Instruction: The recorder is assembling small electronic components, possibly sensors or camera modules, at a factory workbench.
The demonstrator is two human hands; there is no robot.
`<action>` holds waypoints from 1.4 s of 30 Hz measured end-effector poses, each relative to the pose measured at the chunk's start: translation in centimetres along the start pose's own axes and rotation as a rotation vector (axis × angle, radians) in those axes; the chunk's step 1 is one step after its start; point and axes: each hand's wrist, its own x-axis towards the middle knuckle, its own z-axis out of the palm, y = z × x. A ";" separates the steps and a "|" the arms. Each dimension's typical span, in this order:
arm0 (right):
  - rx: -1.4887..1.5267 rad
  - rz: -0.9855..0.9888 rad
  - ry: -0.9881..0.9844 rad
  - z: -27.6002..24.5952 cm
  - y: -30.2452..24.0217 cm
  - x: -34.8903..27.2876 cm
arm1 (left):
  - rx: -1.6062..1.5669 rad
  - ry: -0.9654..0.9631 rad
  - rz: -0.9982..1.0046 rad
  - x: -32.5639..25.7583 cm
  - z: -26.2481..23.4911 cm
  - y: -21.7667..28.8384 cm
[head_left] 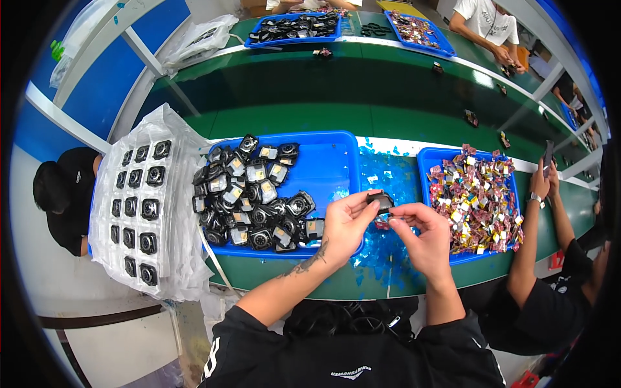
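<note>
Stretching left to right: green bench (349,279), blue scraps (375,255) strewn between left tray (333,161), heaped with black cases (262,216), and right tray (424,174), full of pinkish parts (479,200). Co-worker (556,304) at right. Both forearms reach in from near side, wrists bent inward. Left hand (346,223): thumb and fingers clamped on one dark case (383,201), above scraps. Right hand (425,236): thumb and forefinger bent at its near right; grip unclear.
</note>
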 end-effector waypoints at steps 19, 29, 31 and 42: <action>-0.076 -0.059 0.083 0.0 -0.1 1.3 | 0.018 -0.225 0.020 -0.6 0.3 0.5; -0.277 -0.116 0.062 -0.4 -0.3 1.5 | 0.094 -0.243 0.030 -0.6 0.0 -0.3; -0.308 -0.131 0.065 -0.7 -0.8 1.5 | 0.132 -0.247 0.035 -0.6 -0.1 -0.2; -0.407 -0.242 0.120 -0.5 -1.4 1.0 | 0.275 -0.250 0.088 -0.8 -0.4 -0.1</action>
